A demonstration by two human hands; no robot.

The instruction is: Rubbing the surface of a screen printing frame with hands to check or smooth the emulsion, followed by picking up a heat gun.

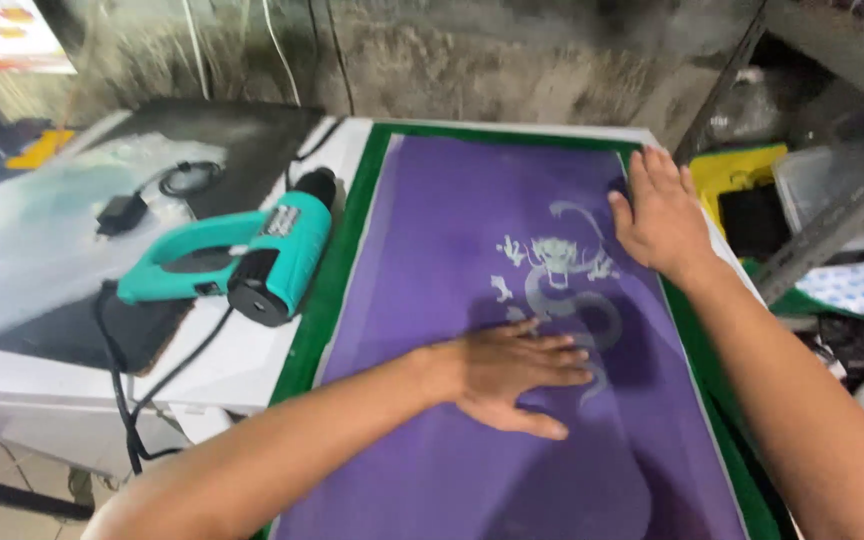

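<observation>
A purple cloth (452,230) with a pale grey dragon print (562,275) lies flat on a green-edged board (347,250). My left hand (507,372) presses palm down on the cloth, fingers spread, just below and over the lower part of the dragon. My right hand (662,215) lies flat with fingers together on the cloth's right edge, next to the dragon's head. Neither hand holds anything.
A teal heat gun (242,255) with a black cord lies on the white table (222,360) left of the board. A black adapter and coiled cable (157,195) sit farther left. Metal shelving (832,220) with bags and a yellow item (742,170) stands at right; a rough wall behind.
</observation>
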